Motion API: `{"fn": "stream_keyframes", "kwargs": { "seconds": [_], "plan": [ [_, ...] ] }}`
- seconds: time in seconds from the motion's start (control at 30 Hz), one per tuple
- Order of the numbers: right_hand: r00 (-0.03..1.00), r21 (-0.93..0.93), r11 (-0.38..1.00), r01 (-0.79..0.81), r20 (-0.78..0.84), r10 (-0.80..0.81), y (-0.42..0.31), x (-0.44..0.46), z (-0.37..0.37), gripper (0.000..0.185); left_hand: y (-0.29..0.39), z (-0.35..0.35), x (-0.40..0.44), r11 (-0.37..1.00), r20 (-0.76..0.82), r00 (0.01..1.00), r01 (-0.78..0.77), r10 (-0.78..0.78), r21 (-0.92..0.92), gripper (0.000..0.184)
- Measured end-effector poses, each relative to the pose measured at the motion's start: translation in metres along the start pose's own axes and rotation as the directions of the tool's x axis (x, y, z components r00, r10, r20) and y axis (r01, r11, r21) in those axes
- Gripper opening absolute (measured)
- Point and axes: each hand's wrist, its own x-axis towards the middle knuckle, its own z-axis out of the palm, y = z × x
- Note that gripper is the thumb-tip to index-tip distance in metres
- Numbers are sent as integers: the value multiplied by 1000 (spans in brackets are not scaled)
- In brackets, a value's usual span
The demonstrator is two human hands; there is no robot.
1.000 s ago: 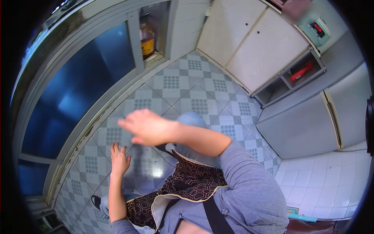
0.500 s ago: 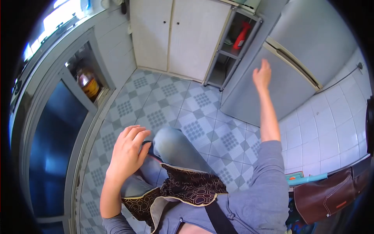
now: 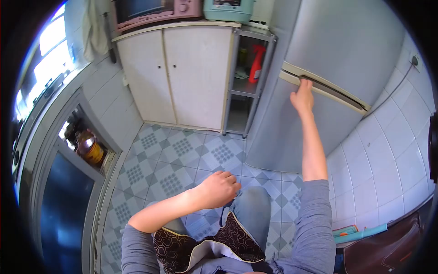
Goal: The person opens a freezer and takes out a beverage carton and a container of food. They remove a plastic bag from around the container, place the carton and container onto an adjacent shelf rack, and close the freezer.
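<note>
My right hand (image 3: pixel 302 97) reaches forward with its fingertips hooked into the recessed handle (image 3: pixel 335 92) along the top of the lower door of a grey refrigerator (image 3: pixel 344 41). That lower door (image 3: pixel 278 128) looks closed. Bent across my front, my left hand (image 3: pixel 218 189) hangs just above my jeans knee (image 3: pixel 253 203), its fingers curled in and nothing visible in them. A dark patterned apron (image 3: pixel 237 239) with pale edging covers my lap.
A white two-door cabinet (image 3: pixel 196 77) carries a pink oven (image 3: pixel 146 13) and a mint-coloured appliance (image 3: pixel 223 13). A grey shelf rack (image 3: pixel 242 92) with a red spray bottle (image 3: pixel 257 64) adjoins the refrigerator. At left, a bottle (image 3: pixel 91 150) sits in an open cupboard. A brown bag (image 3: pixel 383 249) hangs lower right.
My right hand has gone from in front of the lower door to its handle. My left hand has swung right across my body and its fingers have curled. The view has tilted up.
</note>
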Motion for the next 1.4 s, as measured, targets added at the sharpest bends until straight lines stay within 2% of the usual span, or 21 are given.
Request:
{"fn": "stream_keyframes", "kwargs": {
  "seconds": [0.13,0.23,0.3,0.37,0.43,0.57,0.6,0.67,0.73,0.77,0.87,0.9,1.0,1.13,1.17,1.27,1.4],
  "plan": [
    [998,39,997,-60,14,60,-13,2,-11,46,2,-2,52,986,-24,986,-163,162,-34,22],
    [992,53,991,-123,7,123,-13,-18,-15,42,-5,-6,74,975,-179,963,-214,201,-56,23],
    [965,151,988,30,-261,11,-7,-51,-27,38,-15,-5,85,974,-202,958,-219,203,-64,23],
    [939,141,982,122,-336,-68,3,-85,-61,39,-26,-3,98,976,-254,947,-213,194,-47,22],
    [934,195,976,101,-356,-25,22,-119,-95,38,-33,1,114,967,-263,940,-244,218,-70,21],
    [920,417,907,57,-374,114,72,-180,-168,44,-38,23,156,943,-284,920,-313,271,-114,17],
    [919,401,916,30,-371,132,81,-192,-183,44,-36,33,165,932,-273,916,-338,294,-131,15],
    [805,510,842,-178,-417,422,97,-218,-215,50,-29,52,176,910,-246,912,-375,328,-178,14],
    [609,623,708,-333,-432,666,101,-239,-239,57,-22,67,185,899,-141,905,-419,402,-127,15],
    [603,611,712,-346,-437,668,97,-242,-245,57,-17,74,189,892,-97,896,-441,433,-95,15],
    [242,741,611,-279,-561,791,87,-236,-253,53,1,87,205,878,-54,881,-472,469,-80,18],
    [240,739,613,-281,-564,790,95,-238,-254,53,6,90,209,874,-25,876,-482,481,-68,19],
    [409,281,886,-368,-807,426,131,-253,-252,53,18,95,221,876,-14,877,-480,480,-42,20],
    [315,156,880,-449,-894,319,155,-261,-258,51,32,102,240,900,52,899,-435,436,-23,21],
    [319,153,872,-466,-890,326,160,-263,-260,51,37,105,242,913,75,910,-407,407,-17,21],
    [243,177,853,-492,-912,330,173,-260,-267,44,47,112,251,913,102,907,-407,408,-32,22],
    [226,166,870,-465,-927,298,174,-253,-268,35,56,120,263,903,105,897,-429,429,-24,22]
  ]
}}
